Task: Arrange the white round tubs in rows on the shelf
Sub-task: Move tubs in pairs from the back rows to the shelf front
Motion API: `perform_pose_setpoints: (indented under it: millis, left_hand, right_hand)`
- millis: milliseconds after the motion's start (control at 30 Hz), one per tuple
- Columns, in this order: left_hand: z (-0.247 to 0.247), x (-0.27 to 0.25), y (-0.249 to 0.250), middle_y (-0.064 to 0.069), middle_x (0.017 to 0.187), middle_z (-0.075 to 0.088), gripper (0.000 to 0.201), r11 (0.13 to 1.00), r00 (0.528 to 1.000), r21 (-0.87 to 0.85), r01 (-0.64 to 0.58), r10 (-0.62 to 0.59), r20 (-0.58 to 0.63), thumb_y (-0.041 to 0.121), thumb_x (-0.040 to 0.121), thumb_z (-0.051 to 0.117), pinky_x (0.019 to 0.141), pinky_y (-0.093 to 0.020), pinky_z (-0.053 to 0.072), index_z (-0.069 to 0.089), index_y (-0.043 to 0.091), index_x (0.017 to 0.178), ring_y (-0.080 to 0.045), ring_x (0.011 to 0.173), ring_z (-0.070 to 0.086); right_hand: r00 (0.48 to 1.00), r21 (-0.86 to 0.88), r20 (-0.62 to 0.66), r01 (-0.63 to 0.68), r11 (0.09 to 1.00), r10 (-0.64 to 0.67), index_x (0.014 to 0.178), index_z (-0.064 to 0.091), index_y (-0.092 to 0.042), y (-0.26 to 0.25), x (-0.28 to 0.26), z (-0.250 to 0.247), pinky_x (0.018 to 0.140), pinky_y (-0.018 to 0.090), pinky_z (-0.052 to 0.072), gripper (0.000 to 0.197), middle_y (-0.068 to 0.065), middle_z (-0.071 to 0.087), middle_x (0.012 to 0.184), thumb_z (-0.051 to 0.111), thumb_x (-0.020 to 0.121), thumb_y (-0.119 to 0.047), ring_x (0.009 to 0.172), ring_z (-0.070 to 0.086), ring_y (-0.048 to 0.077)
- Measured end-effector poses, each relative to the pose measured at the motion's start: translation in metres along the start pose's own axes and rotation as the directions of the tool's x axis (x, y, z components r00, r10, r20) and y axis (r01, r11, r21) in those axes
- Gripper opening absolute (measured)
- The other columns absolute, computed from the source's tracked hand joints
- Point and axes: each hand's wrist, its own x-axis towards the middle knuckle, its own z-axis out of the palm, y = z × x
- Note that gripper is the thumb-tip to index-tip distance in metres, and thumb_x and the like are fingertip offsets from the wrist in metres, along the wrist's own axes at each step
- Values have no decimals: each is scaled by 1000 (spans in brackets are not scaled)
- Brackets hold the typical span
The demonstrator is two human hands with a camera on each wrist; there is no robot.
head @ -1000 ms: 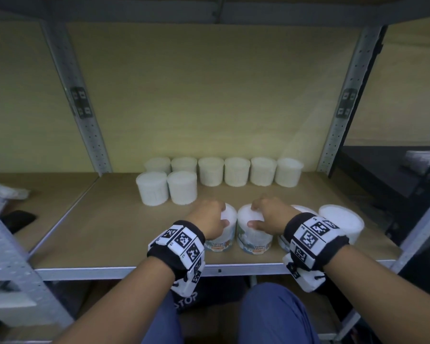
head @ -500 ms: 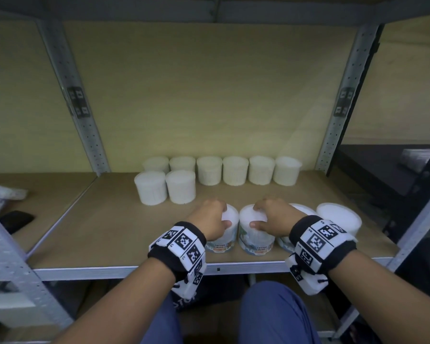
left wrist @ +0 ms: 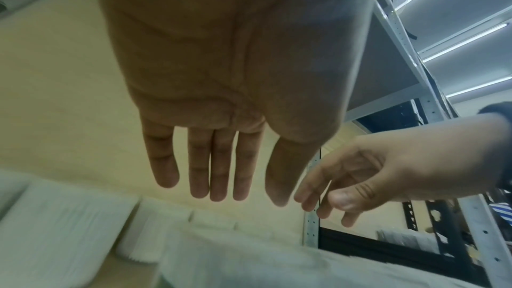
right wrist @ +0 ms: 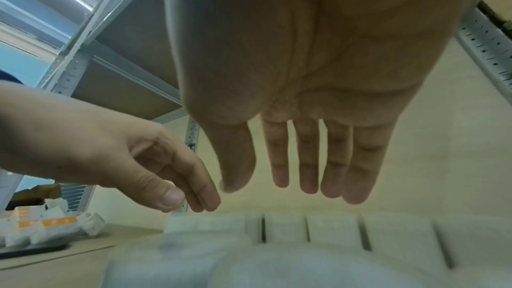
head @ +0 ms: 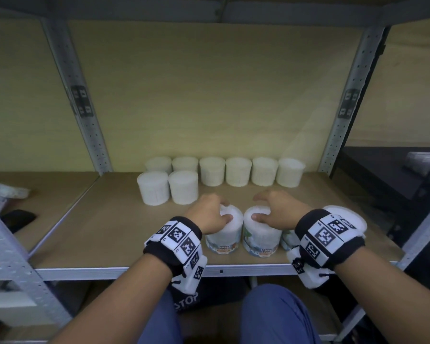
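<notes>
On the brown wooden shelf board point(head: 114, 219), the left hand point(head: 209, 214) rests over a white round tub with a printed label point(head: 225, 234), and the right hand point(head: 278, 209) over its twin point(head: 262, 238) just beside it. Both wrist views show straight, spread fingers, gripping nothing. Behind them stand six plain white tubs point(head: 237, 171), with two more point(head: 168, 186) in front at that row's left end.

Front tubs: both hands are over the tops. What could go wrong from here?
1. Weak hold: the wrist views show the fingers of the left hand and right hand straight, not wrapped, so the left front tub or right front tub could slip.
2. Both stand near the shelf edge; a nudge may tip one off.
3. The right wrist sits close to the wide tub and could knock it.
</notes>
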Motion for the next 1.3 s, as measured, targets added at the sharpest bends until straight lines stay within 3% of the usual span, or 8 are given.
perform_pose_setpoints:
  millis: [200,300,467,767,1300]
  left_hand:
    - [-33,2,-34,-6,140,51,48,998,998,-43,44,-47,-52,27,90,58,102,-27,40,52,12,135,-20,128,50]
    - [-48,4,-63,-4,139,52,48,995,993,-35,96,-98,-72,30,90,58,100,-26,41,52,14,134,-19,125,52]
    - [-68,11,-114,-4,138,53,48,981,977,-41,191,-194,-85,32,90,60,101,-28,41,51,14,134,-20,125,51]
    - [-83,38,-184,-6,138,52,49,959,955,-31,282,-284,-92,31,90,59,100,-31,45,50,13,134,-22,121,54]
    - [-67,95,-203,-8,139,47,47,969,963,14,246,-243,-118,33,91,59,104,-32,39,53,12,132,-24,127,46]
  right_hand:
    - [997,58,-55,61,996,-58,133,53,-13,-35,23,-16,96,27,43,48,5,55,135,60,90,-34,120,54,20]
    - [995,64,-45,87,994,-84,132,55,-12,-56,44,-18,90,23,41,48,6,57,133,60,90,-34,117,56,20]
    - [994,65,-22,109,992,-108,128,58,-11,-94,84,-11,97,29,44,44,7,59,130,59,90,-35,117,57,20]
    - [994,-24,57,95,995,-93,130,54,-16,-132,165,3,95,29,44,48,6,54,131,59,89,-40,118,54,21]
    - [984,-211,156,115,971,-82,130,53,-3,-148,222,15,100,35,47,59,13,55,133,59,89,-45,119,55,27]
